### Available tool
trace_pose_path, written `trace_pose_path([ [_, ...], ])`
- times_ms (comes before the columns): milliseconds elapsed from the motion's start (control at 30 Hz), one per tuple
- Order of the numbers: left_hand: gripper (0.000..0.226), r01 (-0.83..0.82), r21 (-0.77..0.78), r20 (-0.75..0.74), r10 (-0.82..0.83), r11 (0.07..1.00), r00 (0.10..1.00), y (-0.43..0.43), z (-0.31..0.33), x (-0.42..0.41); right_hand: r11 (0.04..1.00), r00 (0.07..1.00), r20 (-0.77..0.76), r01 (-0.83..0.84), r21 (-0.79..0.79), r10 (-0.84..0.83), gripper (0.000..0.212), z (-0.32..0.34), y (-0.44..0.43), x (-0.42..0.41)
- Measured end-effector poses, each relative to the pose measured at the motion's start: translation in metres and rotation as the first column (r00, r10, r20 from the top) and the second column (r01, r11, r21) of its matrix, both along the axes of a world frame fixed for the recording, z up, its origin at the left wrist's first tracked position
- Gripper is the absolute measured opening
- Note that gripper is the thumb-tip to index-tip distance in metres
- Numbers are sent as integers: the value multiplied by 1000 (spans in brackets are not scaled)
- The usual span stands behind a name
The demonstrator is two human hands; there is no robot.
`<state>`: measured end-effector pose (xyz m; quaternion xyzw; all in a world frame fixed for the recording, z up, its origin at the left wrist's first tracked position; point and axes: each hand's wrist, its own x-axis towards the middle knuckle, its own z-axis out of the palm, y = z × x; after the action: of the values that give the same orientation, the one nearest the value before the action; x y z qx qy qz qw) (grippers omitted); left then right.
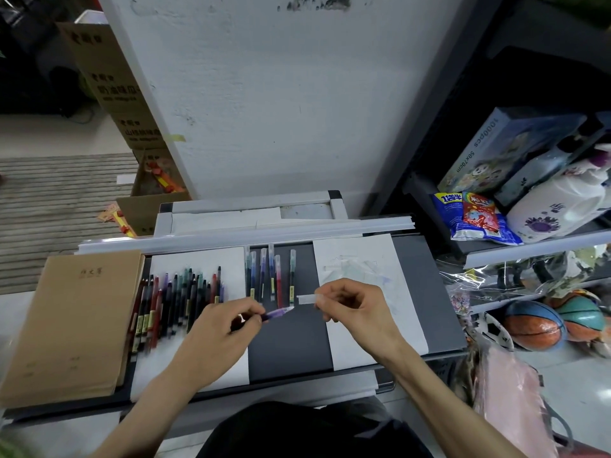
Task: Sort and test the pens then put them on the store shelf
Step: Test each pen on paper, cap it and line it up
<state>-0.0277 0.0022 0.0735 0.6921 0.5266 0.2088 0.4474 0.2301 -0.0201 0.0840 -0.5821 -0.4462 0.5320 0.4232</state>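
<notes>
The left grip (221,328) is closed around the rear half of a purple pen (277,313), thumb and curled fingers grasping the barrel. The pen's uncapped tip points to the right and slightly up. The right grip (350,305) pinches a clear pen cap (305,299) between thumb and fingertips, with the cap sticking out to the left toward the pen. Tip and cap are near each other but apart, the cap a little higher than the tip. Both are held just above the dark grey surface (291,345), between two white sheets.

Directly behind the hands, a row of six capped pens (269,276) lies on the grey strip, side by side and pointing away from the person. Their barrels are blue, purple, red and green. To the left, a pile of mixed coloured pens (175,302) lies fanned over the left white sheet (198,256), with the left wrist just beside its near end. The right white sheet (357,252) shows faint pale scribbles, and the right forearm crosses its near corner.

A brown paper notebook (66,325) lies at the far left edge of the surface, touching the pen pile's side. Beyond it, cardboard boxes (109,77) stand on the floor. To the right is a store shelf (529,249) holding a jigsaw puzzle box (489,150), snack bags (476,219) and a white bag with a purple print (562,200). Basketballs (532,325) sit on the level below.
</notes>
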Motion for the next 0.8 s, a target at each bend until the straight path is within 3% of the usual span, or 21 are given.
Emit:
trace_pose_path([
  [433,16,45,123,-16,-44,991,999,4,-8,4,999,1000,-6,-29,-13,29,5,-3,2,-14],
  [600,25,53,-42,104,-49,998,993,8,-11,10,999,997,-70,-45,-5,44,9,-2,7,-8],
  [733,31,90,-256,260,-22,962,965,8,-9,16,994,994,-33,-106,-2,106,10,-1,14,1],
  [800,21,108,-330,261,-19,938,965,7,-10,22,996,996,25,-91,-12,91,12,-10,18,2],
])
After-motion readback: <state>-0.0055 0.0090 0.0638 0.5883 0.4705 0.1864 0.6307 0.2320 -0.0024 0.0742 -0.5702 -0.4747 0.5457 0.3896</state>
